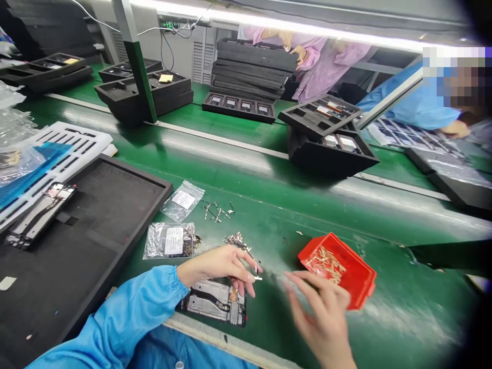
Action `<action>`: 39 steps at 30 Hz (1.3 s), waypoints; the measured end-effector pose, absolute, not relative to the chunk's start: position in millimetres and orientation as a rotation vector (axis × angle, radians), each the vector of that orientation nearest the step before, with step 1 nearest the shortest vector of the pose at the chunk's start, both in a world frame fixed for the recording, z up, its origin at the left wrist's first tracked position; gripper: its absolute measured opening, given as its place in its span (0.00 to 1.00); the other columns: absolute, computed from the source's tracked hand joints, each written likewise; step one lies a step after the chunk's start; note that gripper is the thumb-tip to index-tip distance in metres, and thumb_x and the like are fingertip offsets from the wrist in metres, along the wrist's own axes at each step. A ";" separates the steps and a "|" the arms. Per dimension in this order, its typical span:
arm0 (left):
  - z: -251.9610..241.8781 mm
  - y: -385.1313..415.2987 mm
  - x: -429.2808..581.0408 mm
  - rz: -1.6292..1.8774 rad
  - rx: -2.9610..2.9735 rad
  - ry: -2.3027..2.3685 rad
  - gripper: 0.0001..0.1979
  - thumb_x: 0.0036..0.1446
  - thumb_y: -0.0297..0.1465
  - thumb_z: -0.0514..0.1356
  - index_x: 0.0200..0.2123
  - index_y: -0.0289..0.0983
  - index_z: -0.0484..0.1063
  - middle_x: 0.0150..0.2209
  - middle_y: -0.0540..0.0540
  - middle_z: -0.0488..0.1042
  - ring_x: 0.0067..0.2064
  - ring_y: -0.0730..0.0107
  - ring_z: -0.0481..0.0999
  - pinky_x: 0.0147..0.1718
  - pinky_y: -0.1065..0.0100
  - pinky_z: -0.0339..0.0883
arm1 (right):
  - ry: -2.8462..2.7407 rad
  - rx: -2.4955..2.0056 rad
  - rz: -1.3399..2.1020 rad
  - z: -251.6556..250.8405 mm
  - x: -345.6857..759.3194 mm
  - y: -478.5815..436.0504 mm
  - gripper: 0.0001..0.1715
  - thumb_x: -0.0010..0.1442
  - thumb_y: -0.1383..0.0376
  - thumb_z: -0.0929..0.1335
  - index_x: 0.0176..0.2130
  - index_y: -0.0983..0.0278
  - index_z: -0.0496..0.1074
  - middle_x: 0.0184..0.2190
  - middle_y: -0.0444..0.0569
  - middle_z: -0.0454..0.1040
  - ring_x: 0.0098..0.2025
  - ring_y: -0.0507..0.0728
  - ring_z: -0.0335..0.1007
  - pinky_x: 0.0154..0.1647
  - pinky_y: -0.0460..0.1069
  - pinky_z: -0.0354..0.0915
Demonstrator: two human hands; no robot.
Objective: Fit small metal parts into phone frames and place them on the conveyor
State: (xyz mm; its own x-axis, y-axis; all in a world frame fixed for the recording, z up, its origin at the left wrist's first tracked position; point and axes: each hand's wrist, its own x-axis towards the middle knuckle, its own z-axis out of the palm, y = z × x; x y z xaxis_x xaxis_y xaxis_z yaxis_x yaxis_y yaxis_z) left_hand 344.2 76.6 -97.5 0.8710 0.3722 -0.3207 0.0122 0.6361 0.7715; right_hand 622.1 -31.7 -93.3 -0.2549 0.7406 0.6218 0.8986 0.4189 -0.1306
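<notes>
My left hand [226,266] pinches a small thin part [257,278] with a pale end between thumb and fingertips. Just below that hand lies an opened phone body [215,302], its metal inside and a black flex cable showing; the wrist and fingers cover part of it. To the right, my right hand [319,307] is smeared by motion, its fingers apart and nothing visible in them. It is close to a red bin [361,277] with thin cream-coloured strips [326,264] inside. Small metal parts [236,240] are heaped beyond my left hand.
Two labelled plastic bags [171,241] and scattered small connectors [218,211] lie ahead. At left, a black foam tray [115,205] holds another phone body [42,215]. Foam trays [330,154] stand across a metal rail. Co-workers in pink [315,66] and blue sleeves [407,102] are opposite.
</notes>
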 end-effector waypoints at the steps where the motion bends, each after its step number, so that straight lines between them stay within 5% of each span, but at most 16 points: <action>1: -98.2 76.5 344.1 0.210 0.856 0.479 0.37 0.48 0.48 0.81 0.54 0.32 0.78 0.32 0.41 0.86 0.26 0.69 0.81 0.30 0.69 0.71 | -2.085 -1.338 -0.283 -94.3 605.7 -31.8 0.17 0.71 0.70 0.73 0.57 0.56 0.78 0.46 0.51 0.82 0.45 0.60 0.75 0.51 0.57 0.62; 7: -93.7 67.0 335.1 0.234 0.804 0.497 0.41 0.47 0.50 0.81 0.56 0.32 0.76 0.32 0.41 0.85 0.28 0.66 0.83 0.30 0.69 0.70 | -2.115 -1.190 -0.217 -96.8 564.1 -28.4 0.17 0.69 0.73 0.75 0.53 0.55 0.79 0.39 0.45 0.83 0.43 0.59 0.73 0.49 0.56 0.61; 10: -79.3 46.6 319.0 0.320 0.895 0.593 0.42 0.60 0.52 0.73 0.68 0.32 0.69 0.32 0.43 0.84 0.29 0.68 0.81 0.32 0.68 0.71 | -2.070 -1.226 0.020 -101.4 560.5 -26.6 0.09 0.73 0.69 0.73 0.49 0.55 0.80 0.38 0.45 0.82 0.41 0.58 0.74 0.47 0.56 0.61; 12: -71.7 25.1 304.8 0.478 1.103 0.801 0.35 0.68 0.48 0.67 0.70 0.35 0.68 0.32 0.46 0.83 0.30 0.69 0.78 0.34 0.66 0.71 | -2.029 -1.288 0.405 -107.0 555.5 -26.8 0.05 0.76 0.64 0.70 0.45 0.56 0.78 0.38 0.47 0.80 0.41 0.58 0.75 0.45 0.55 0.65; 15: -74.1 -11.3 283.3 0.635 1.647 1.136 0.24 0.69 0.41 0.68 0.64 0.39 0.75 0.40 0.44 0.83 0.43 0.61 0.79 0.48 0.58 0.72 | -1.953 -1.347 0.960 -117.1 547.6 -28.6 0.13 0.79 0.58 0.67 0.41 0.57 0.77 0.37 0.47 0.78 0.38 0.57 0.74 0.39 0.52 0.69; 17: -84.3 -30.7 271.6 0.577 1.975 1.218 0.31 0.64 0.40 0.72 0.67 0.41 0.72 0.54 0.40 0.82 0.56 0.50 0.76 0.59 0.47 0.67 | -1.919 -1.375 1.089 -122.6 545.1 -29.6 0.15 0.79 0.57 0.66 0.41 0.57 0.77 0.37 0.46 0.77 0.36 0.56 0.73 0.38 0.51 0.70; 21: -105.5 -46.9 259.3 0.427 2.198 1.218 0.49 0.58 0.40 0.78 0.75 0.42 0.58 0.67 0.36 0.74 0.66 0.42 0.70 0.63 0.43 0.60 | -1.945 -1.404 1.137 -125.9 545.7 -28.6 0.16 0.79 0.54 0.67 0.41 0.57 0.78 0.37 0.47 0.77 0.36 0.56 0.71 0.39 0.51 0.69; 39: -112.0 -43.7 255.7 0.392 2.233 1.194 0.46 0.65 0.47 0.73 0.76 0.43 0.55 0.68 0.36 0.73 0.67 0.42 0.69 0.62 0.45 0.56 | -2.027 -1.429 1.058 -122.4 541.9 -24.7 0.16 0.78 0.54 0.67 0.41 0.58 0.79 0.36 0.48 0.76 0.35 0.57 0.71 0.39 0.54 0.68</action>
State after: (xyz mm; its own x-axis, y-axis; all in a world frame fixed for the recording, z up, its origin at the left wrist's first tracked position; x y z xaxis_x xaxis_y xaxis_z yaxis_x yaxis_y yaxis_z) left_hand 255.7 -43.7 -112.0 0.5582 0.8297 -0.0100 0.6622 -0.4382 0.6079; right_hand 541.9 -24.7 -122.4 -0.3684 0.9269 -0.0717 0.5890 0.1731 -0.7894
